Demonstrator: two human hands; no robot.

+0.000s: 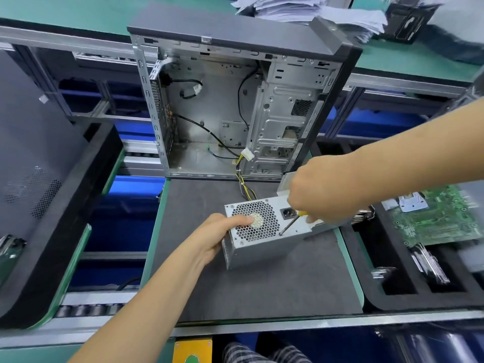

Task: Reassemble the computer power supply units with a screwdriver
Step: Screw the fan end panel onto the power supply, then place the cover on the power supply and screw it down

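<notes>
A grey metal power supply unit [264, 242] stands on the dark mat [262, 289], its honeycomb fan grille facing up towards me. My left hand [217, 237] grips its left side, thumb lying on the grille. My right hand [322, 189] holds a screwdriver [289, 224] with a yellow handle; its thin shaft slants down to the unit's face below the power socket. A bundle of yellow and black wires [245, 184] runs from the unit into the open computer case [235, 106] behind it.
The case stands upright at the mat's far edge, side panel off. A black foam tray [392, 292] at right holds a green circuit board [440, 218] and metal parts. A dark case panel [34, 158] leans at left. Stacked papers [314, 9] lie behind.
</notes>
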